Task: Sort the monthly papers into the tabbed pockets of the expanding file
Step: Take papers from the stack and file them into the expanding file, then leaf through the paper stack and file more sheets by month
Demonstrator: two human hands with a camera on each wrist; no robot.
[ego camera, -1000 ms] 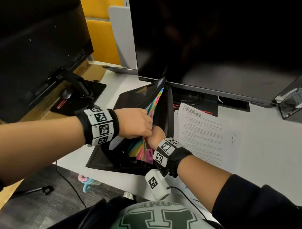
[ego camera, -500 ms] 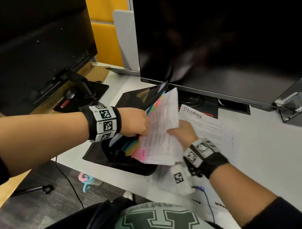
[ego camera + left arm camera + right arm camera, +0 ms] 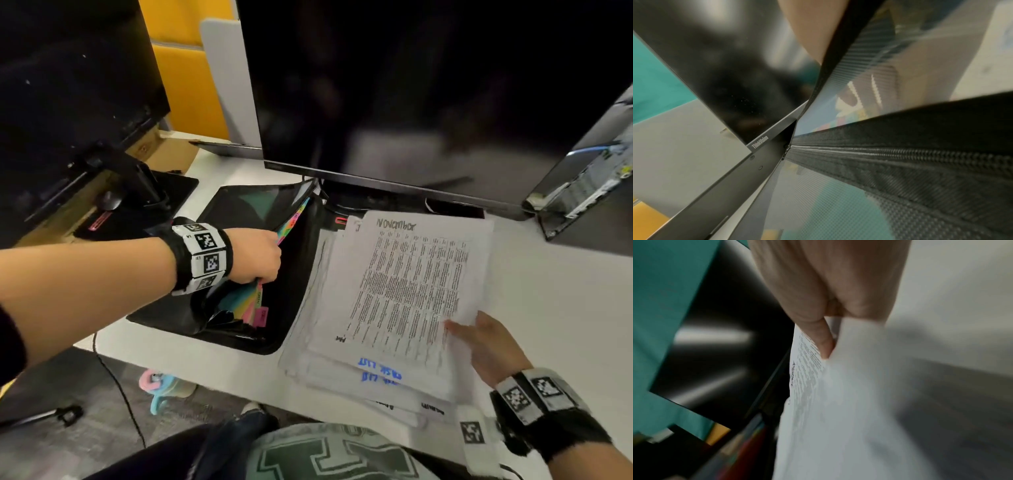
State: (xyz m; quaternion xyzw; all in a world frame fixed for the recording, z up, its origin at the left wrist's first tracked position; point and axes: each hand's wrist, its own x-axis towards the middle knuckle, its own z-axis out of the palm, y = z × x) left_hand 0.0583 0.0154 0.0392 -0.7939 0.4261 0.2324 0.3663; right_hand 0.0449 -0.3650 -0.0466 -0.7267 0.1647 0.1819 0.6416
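The black expanding file (image 3: 236, 209) lies open on the white desk, left of centre in the head view. My left hand (image 3: 262, 258) reaches into it and grips the coloured tabbed dividers (image 3: 245, 303), holding them to the left. Its fingertips are hidden inside. My right hand (image 3: 483, 342) pinches the lower right corner of a printed sheet headed "November" (image 3: 411, 284). That sheet is over the paper stack (image 3: 315, 359) to the right of the file. In the right wrist view the thumb (image 3: 824, 340) presses on the sheet (image 3: 849, 402). The left wrist view shows the file's zip edge (image 3: 900, 154).
A large dark monitor (image 3: 411, 102) stands right behind the file and papers. A second monitor (image 3: 68, 85) with its stand (image 3: 144, 192) is at the left. A computer case (image 3: 582, 185) stands at the far right. The desk's front edge runs just below the stack.
My right hand has come out of the file with a sheet and carried it right, over the paper stack, now face up. The left hand has stayed in the file.
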